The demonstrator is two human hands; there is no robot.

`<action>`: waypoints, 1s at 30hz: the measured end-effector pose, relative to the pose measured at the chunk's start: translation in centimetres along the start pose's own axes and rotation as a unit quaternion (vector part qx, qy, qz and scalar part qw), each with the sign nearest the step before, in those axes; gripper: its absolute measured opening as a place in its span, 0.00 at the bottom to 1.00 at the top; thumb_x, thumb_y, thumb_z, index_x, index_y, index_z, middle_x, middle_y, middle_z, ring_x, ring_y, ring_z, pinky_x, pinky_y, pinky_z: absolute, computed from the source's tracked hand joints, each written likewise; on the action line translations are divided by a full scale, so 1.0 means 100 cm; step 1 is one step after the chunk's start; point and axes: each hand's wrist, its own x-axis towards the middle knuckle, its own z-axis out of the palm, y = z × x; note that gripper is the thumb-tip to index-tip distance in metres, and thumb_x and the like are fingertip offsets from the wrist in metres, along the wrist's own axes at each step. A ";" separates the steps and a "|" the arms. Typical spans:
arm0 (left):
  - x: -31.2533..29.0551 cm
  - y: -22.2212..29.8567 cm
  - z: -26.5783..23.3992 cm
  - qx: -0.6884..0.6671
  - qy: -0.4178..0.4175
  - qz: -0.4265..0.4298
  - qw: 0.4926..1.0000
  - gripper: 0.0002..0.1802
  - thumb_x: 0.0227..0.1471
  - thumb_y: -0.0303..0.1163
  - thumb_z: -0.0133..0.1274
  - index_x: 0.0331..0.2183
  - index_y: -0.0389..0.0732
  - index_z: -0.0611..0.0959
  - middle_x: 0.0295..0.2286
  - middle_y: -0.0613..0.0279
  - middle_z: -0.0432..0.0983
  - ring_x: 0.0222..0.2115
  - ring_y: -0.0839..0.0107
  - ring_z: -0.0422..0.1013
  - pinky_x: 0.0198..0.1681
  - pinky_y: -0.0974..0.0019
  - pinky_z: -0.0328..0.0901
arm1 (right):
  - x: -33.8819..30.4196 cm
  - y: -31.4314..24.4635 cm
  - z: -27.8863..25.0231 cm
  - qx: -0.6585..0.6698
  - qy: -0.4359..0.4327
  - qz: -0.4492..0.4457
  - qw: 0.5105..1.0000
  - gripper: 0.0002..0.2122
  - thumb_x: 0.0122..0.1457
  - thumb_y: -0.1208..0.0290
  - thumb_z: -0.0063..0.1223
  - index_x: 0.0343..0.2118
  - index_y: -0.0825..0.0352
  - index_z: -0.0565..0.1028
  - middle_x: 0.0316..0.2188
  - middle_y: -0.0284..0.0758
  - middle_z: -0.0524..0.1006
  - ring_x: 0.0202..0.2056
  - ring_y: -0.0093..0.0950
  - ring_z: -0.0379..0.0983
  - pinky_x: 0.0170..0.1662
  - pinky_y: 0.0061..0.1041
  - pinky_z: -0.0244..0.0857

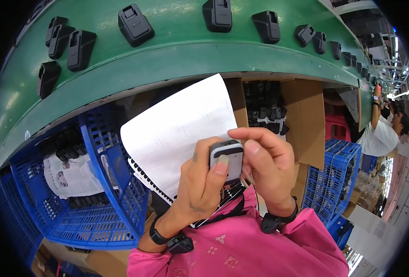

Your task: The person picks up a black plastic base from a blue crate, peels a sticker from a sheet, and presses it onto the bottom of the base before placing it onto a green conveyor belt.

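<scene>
In front of my chest my left hand (200, 177) grips a small rounded handheld device (232, 167) with a grey face and a black edge. The left thumb lies on its face, and the end with a small slot points up. Close on the device's right is my right hand (271, 161), fingers bent and apart. Its index fingertip reaches the device's top corner, and nothing shows between thumb and index; the lower fingers are partly hidden. Behind the hands leans a spiral-bound pad of white sheets (181, 124), its top page curling.
Along the green bench (176, 57) stand several black cradle-shaped housings (135, 25). Below it, blue plastic crates (89, 237) sit left and right (331, 175). A cardboard box (306, 120) holds many black parts. A person in white (379, 134) is at the far right.
</scene>
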 end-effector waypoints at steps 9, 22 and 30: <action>0.000 0.010 -0.008 -0.064 -0.010 -0.052 0.997 0.18 0.59 0.35 0.38 0.45 0.31 0.65 0.24 0.48 0.74 0.21 0.63 0.71 0.26 0.65 0.65 | 0.005 -0.003 -0.004 -0.013 -0.061 0.052 0.997 0.11 0.59 0.74 0.47 0.41 0.74 0.74 0.31 0.30 0.75 0.30 0.13 0.68 0.32 0.12 0.61; -0.043 0.056 -0.072 0.200 0.089 0.212 0.952 0.31 0.37 0.31 0.64 0.48 0.46 0.77 0.38 0.58 0.70 0.31 0.67 0.72 0.34 0.69 0.70 | 0.000 -0.018 0.071 -0.051 -0.137 0.094 0.985 0.20 0.58 0.54 0.44 0.32 0.73 0.68 0.23 0.34 0.70 0.26 0.20 0.66 0.30 0.17 0.61; -0.074 0.018 -0.225 0.373 0.397 0.011 0.838 0.23 0.41 0.33 0.61 0.40 0.32 0.78 0.32 0.55 0.76 0.31 0.68 0.74 0.37 0.69 0.68 | 0.021 -0.020 0.074 0.004 -0.330 0.177 0.927 0.14 0.60 0.66 0.48 0.37 0.75 0.69 0.24 0.33 0.73 0.23 0.19 0.69 0.27 0.14 0.62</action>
